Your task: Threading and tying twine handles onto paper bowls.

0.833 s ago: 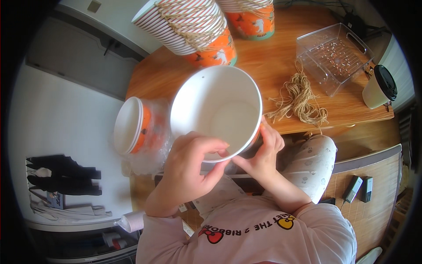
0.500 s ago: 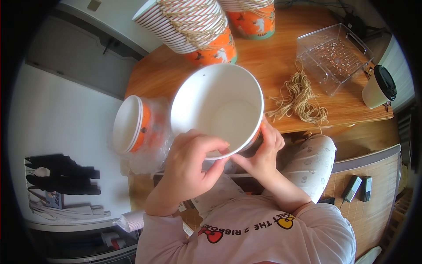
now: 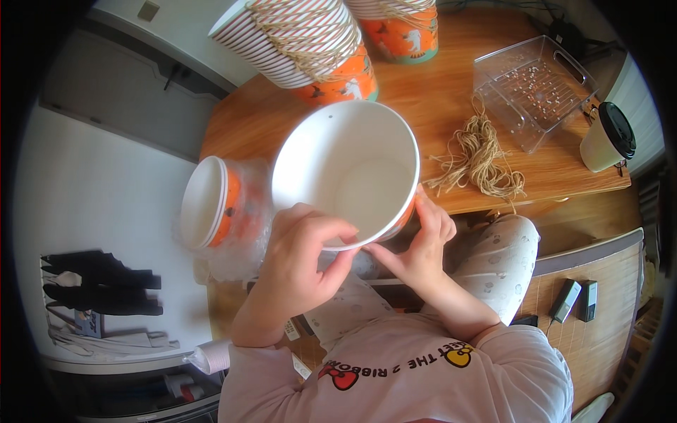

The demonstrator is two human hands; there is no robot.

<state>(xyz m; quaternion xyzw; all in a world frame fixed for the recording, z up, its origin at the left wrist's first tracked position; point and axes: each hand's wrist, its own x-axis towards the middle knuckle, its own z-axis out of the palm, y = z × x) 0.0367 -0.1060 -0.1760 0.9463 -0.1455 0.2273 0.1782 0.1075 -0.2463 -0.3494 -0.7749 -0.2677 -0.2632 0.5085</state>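
A large paper bucket (image 3: pixel 338 155), white inside and orange outside, is tilted toward me above my lap, its mouth facing up. A small dark hole shows near its far rim. My left hand (image 3: pixel 303 247) pinches the near rim, fingers inside the bucket and thumb outside. Against the outer wall at the near right, my right hand (image 3: pixel 419 236) holds the bucket with its fingers along the side and its thumb under the rim. Whether either hand also holds something small is hidden. A bundle of tan twine (image 3: pixel 479 158) lies on the table to the right.
Stacked orange buckets with twine handles (image 3: pixel 303 42) stand at the back of the wooden table (image 3: pixel 416 92). To the left are buckets in clear plastic (image 3: pixel 211 201). A clear tray with small beads (image 3: pixel 536 92) and a lidded cup (image 3: pixel 606 137) stand at the right.
The bucket has shifted slightly to the left, and my left hand has moved a little left with it. Its grip on the rim looks the same; my right hand has barely moved.
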